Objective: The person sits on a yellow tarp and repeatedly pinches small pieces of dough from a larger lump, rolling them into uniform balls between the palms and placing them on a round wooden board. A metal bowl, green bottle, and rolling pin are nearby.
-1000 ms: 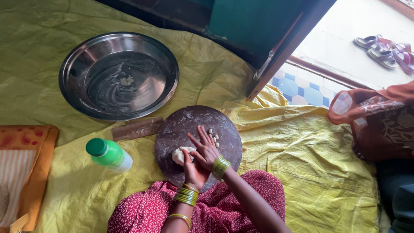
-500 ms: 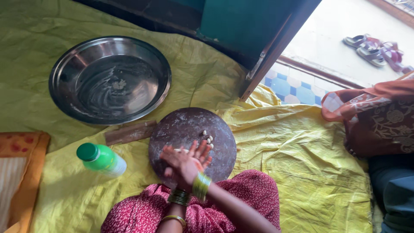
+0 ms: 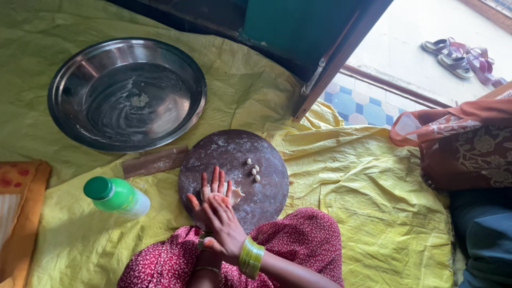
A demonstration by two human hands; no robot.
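She sits on the floor in a red patterned dress point(image 3: 298, 250), both hands over the near edge of a round dark board point(image 3: 234, 173). The right hand point(image 3: 224, 224), green bangles point(image 3: 250, 257) at its wrist, lies on top of the left hand point(image 3: 210, 194), palms pressed together on a lump of dough point(image 3: 236, 195) that peeks out at the side. Fingers of both are stretched flat and slightly spread. Three small dough bits point(image 3: 253, 169) lie near the board's middle. Just left stands a bottle point(image 3: 117, 196) with a green cap; a rolling pin point(image 3: 154, 161) lies beside the board. All rests on a wrinkled yellow sheet point(image 3: 368, 197) covering the floor. An orange cloth point(image 3: 21, 213) sits at the left edge. Farther off is a wide steel basin point(image 3: 58, 96) with wet smears. To the right, someone's floral garment point(image 3: 464, 144). Beyond, a teal door point(image 3: 298, 26), a tiled threshold point(image 3: 346, 104), and sandals point(image 3: 461, 58) outside.
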